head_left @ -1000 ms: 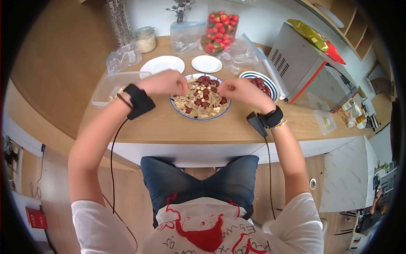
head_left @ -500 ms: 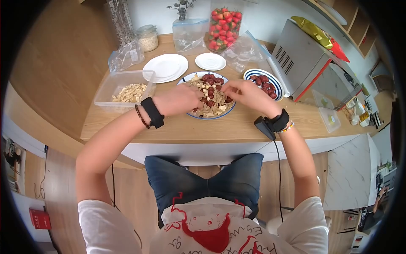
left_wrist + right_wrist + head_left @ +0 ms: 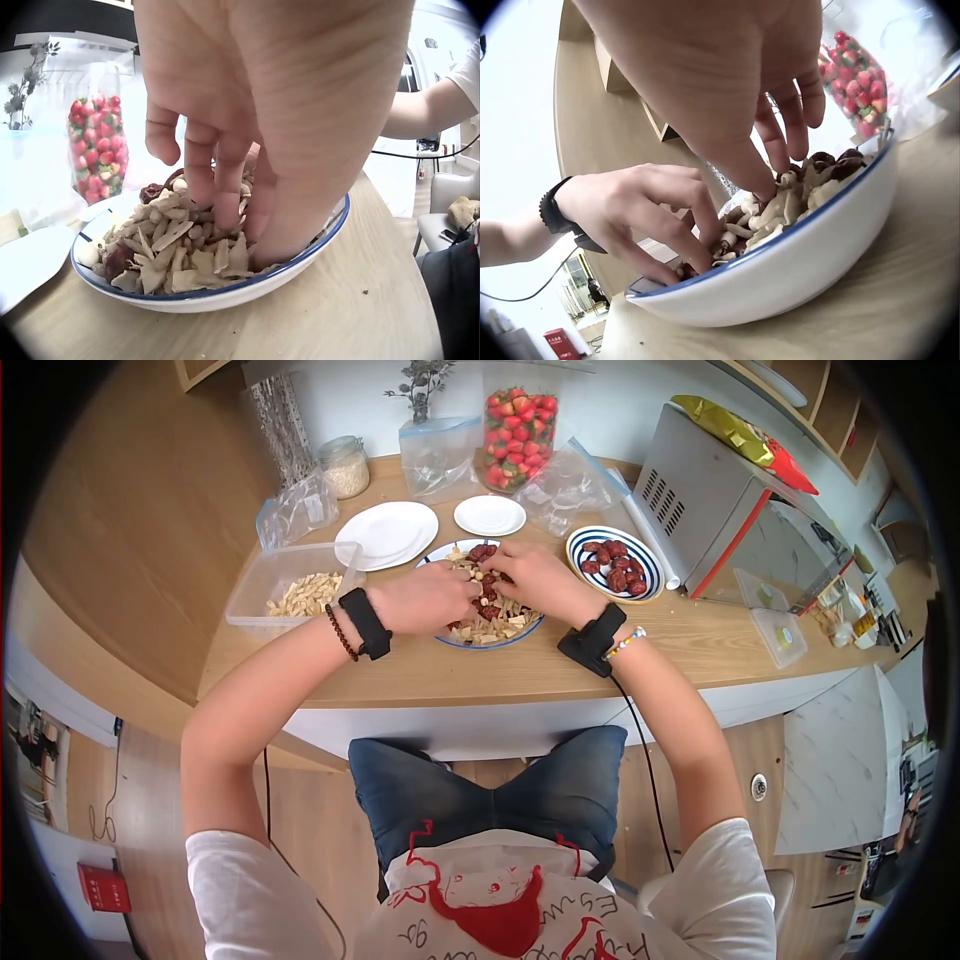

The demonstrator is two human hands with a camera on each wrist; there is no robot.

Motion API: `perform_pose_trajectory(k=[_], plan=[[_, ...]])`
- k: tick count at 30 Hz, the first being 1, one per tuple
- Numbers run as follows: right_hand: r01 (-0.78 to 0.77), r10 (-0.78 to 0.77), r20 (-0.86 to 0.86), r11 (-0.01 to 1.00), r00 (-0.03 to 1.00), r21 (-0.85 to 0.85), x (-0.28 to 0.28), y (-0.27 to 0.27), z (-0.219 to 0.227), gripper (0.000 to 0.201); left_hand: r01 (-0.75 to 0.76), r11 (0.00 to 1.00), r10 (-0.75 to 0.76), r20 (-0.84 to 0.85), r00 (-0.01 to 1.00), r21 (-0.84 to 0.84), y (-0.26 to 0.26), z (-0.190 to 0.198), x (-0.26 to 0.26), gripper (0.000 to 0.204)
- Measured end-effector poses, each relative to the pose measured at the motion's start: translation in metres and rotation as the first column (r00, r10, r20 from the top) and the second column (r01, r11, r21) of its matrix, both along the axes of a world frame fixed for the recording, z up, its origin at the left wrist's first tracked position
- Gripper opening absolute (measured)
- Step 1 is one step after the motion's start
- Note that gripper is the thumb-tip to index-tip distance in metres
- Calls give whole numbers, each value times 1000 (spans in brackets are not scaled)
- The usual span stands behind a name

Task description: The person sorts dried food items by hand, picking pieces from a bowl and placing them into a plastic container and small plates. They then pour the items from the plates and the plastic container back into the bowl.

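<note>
Both hands reach into a blue-rimmed white bowl [image 3: 817, 255] filled with a mix of pale dried slices [image 3: 191, 255], small round whitish pieces and wrinkled dried red dates [image 3: 483, 551]. My left hand [image 3: 425, 598] dips spread, bent fingers and thumb into the near left of the mix; the fingertips are partly buried. My right hand [image 3: 545, 582] comes from the other side, thumb and fingers pointing down onto the mix, with gaps between the fingers in the right wrist view. In the head view the two hands' fingertips nearly meet over the middle of the bowl.
To the left stands a clear plastic box [image 3: 245, 588] with pale slices. Stacked white plates [image 3: 365, 525] and a small white plate [image 3: 490, 516] lie behind. A striped bowl [image 3: 652, 575] of dates, a bag of strawberries [image 3: 520, 440] and a microwave [image 3: 690, 490] are nearby.
First raised over the bowl, both hands have come down into the mix. The left hand has moved right and lower; most recently the right hand has shifted left toward it.
</note>
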State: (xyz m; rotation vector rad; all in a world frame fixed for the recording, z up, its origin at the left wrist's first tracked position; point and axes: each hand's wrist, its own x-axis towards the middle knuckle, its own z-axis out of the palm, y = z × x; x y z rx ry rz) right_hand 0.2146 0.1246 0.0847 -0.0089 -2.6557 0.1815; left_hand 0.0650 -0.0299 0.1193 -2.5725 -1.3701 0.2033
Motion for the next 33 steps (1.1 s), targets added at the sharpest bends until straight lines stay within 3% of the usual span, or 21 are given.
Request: perform_pose_trajectory(k=[12,15,21,24,27,33], plan=[[48,-52,19,986,998,162,4,-13,-2,24,65,998,-63,-84,995,25,6,-5,2,15],[21,-19,-21,994,1000,104,2,-13,-1,22,72,997,-72,-130,989,-7,11,-6,2,19],[6,-24,-67,965,997,-262,9,-10,7,21,93,995,-89,-139,986,21,10,-6,3,22],[14,-19,-3,847,1000,-532,13,-10,11,20,86,996,-82,-177,981,16,8,-4,4,19],[49,-35,35,776,999,-629,17,-12,16,21,48,999,-51,-227,973,-20,7,-3,5,13],[11,-22,-9,749,1000,-662,17,-11,16,23,107,994,-91,-320,943,35,8,-6,3,8]])
